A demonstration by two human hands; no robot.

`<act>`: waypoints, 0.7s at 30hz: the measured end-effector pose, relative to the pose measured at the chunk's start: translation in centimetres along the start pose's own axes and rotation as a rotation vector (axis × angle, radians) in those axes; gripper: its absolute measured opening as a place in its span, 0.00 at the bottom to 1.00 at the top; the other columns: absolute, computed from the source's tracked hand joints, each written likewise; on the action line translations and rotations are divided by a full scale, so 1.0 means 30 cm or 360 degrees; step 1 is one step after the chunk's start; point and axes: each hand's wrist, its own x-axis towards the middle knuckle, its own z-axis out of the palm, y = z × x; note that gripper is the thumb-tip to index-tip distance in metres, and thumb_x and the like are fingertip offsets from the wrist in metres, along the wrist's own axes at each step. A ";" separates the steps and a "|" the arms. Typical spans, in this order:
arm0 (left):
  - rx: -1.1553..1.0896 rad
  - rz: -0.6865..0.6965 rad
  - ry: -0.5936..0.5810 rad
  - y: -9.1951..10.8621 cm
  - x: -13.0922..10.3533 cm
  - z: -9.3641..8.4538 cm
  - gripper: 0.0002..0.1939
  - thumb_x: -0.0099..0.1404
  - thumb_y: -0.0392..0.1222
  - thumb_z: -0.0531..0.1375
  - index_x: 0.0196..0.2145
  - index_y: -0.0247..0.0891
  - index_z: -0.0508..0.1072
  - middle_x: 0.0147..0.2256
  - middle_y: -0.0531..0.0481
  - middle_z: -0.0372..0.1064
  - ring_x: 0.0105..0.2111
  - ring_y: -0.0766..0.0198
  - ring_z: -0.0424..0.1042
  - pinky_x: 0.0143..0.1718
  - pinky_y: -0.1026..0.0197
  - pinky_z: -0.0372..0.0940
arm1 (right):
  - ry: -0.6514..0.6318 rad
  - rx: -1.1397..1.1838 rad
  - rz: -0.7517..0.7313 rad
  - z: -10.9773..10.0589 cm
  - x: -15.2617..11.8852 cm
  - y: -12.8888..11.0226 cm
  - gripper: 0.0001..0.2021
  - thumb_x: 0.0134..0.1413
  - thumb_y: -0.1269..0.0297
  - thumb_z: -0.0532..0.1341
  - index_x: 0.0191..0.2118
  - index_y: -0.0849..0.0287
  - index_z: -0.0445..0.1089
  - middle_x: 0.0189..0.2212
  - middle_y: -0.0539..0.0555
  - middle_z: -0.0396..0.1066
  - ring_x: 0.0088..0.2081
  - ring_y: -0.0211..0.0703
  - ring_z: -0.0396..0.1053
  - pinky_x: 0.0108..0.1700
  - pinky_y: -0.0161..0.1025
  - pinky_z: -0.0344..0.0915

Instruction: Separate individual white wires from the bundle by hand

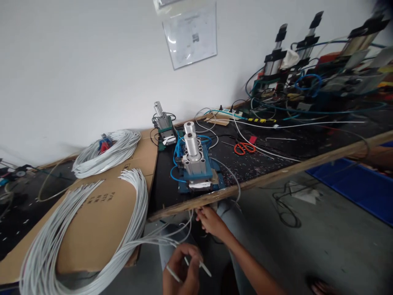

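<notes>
The left hand (181, 268) is seen low in the view, in front of the near edge of the surface (276, 174), with its fingers curled shut around a few white wires (190, 262); short cut ends are seen poking out past the fingers to the right and below the thumb. These strands are drawn from a large bundle of white wires (92, 229) that is laid in a long loop over a sheet of cardboard (101, 209) at the left end of the surface, with the loose ends hanging off the near edge toward the hand. The right hand (211, 221) is held just under the wooden near edge, fingers bent and fingertips raised to the edge, touching it or nearly so; whether anything is pinched in it cannot be told. Directly above that hand, at the near edge, a small blue machine with a silver cylinder (195, 164) is stood, with blue hoses looped about it. A second, smaller machine (164, 127) is set behind it toward the far edge. A second coil of white wires (107, 153) is laid on the cardboard near the far left. Orange scissors (245, 147) are lying on the dark middle of the surface, and taller machines (307, 53) are crowded at the far right corner
</notes>
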 end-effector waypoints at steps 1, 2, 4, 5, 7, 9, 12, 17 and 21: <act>-0.0079 -0.0044 0.0033 -0.006 0.020 0.014 0.27 0.49 0.65 0.69 0.26 0.36 0.69 0.22 0.56 0.64 0.15 0.79 0.48 0.18 0.70 0.43 | 0.0075 -0.0053 -0.0083 -0.042 -0.060 -0.005 0.08 0.62 0.64 0.52 0.33 0.57 0.64 0.28 0.53 0.70 0.30 0.43 0.69 0.35 0.39 0.65; -0.0128 -0.0088 0.0045 -0.010 0.035 0.026 0.27 0.50 0.64 0.69 0.27 0.36 0.69 0.22 0.57 0.62 0.14 0.81 0.44 0.17 0.71 0.39 | 0.0119 -0.0093 -0.0186 -0.081 -0.126 -0.015 0.10 0.63 0.63 0.51 0.32 0.57 0.65 0.29 0.54 0.69 0.34 0.45 0.69 0.39 0.40 0.64; -0.0119 -0.0124 0.0024 -0.014 0.050 0.046 0.25 0.51 0.62 0.69 0.28 0.35 0.70 0.21 0.58 0.62 0.14 0.82 0.42 0.18 0.72 0.37 | 0.0040 -0.0120 -0.0430 -0.145 -0.259 -0.054 0.16 0.66 0.58 0.50 0.32 0.58 0.69 0.29 0.54 0.70 0.36 0.45 0.69 0.43 0.41 0.63; -0.0094 -0.0096 0.0022 -0.014 0.054 0.054 0.24 0.52 0.60 0.69 0.28 0.35 0.71 0.22 0.57 0.63 0.14 0.82 0.44 0.17 0.72 0.38 | -0.0054 -0.0118 -0.0541 -0.166 -0.316 -0.081 0.17 0.66 0.57 0.49 0.33 0.58 0.71 0.29 0.54 0.70 0.35 0.44 0.69 0.42 0.40 0.63; -0.0036 0.0072 0.0031 -0.009 0.062 0.065 0.21 0.53 0.57 0.70 0.26 0.35 0.74 0.26 0.52 0.67 0.18 0.77 0.57 0.19 0.73 0.47 | -0.0209 -0.0139 -0.0699 -0.188 -0.396 -0.136 0.15 0.66 0.57 0.52 0.34 0.57 0.73 0.31 0.52 0.72 0.34 0.42 0.69 0.39 0.37 0.62; -0.0004 0.0226 0.0031 -0.002 0.070 0.074 0.18 0.53 0.54 0.70 0.24 0.36 0.75 0.29 0.50 0.68 0.26 0.70 0.66 0.23 0.72 0.57 | -0.0233 -0.0197 -0.0763 -0.187 -0.426 -0.175 0.12 0.64 0.60 0.56 0.32 0.57 0.72 0.30 0.50 0.72 0.34 0.40 0.70 0.39 0.36 0.61; -0.0088 0.0142 -0.0012 0.000 0.078 0.087 0.17 0.52 0.52 0.71 0.24 0.36 0.75 0.26 0.53 0.65 0.21 0.73 0.65 0.20 0.72 0.55 | -0.0304 -0.0080 -0.0743 -0.152 -0.414 -0.185 0.17 0.65 0.59 0.55 0.26 0.58 0.69 0.20 0.47 0.65 0.24 0.35 0.66 0.31 0.32 0.60; -0.0454 0.0003 0.0376 -0.073 0.068 0.123 0.19 0.50 0.54 0.72 0.27 0.38 0.73 0.24 0.59 0.62 0.16 0.78 0.58 0.18 0.73 0.55 | 0.0077 0.0241 -0.0681 -0.028 -0.390 -0.128 0.24 0.66 0.50 0.52 0.21 0.58 0.60 0.16 0.46 0.59 0.20 0.34 0.63 0.25 0.31 0.58; -0.0496 -0.0050 0.0389 -0.095 0.073 0.111 0.20 0.51 0.56 0.72 0.27 0.38 0.72 0.23 0.59 0.62 0.15 0.77 0.58 0.16 0.73 0.54 | 0.0029 0.0251 -0.0686 -0.021 -0.394 -0.126 0.24 0.67 0.49 0.50 0.21 0.58 0.60 0.18 0.46 0.59 0.20 0.33 0.62 0.24 0.31 0.57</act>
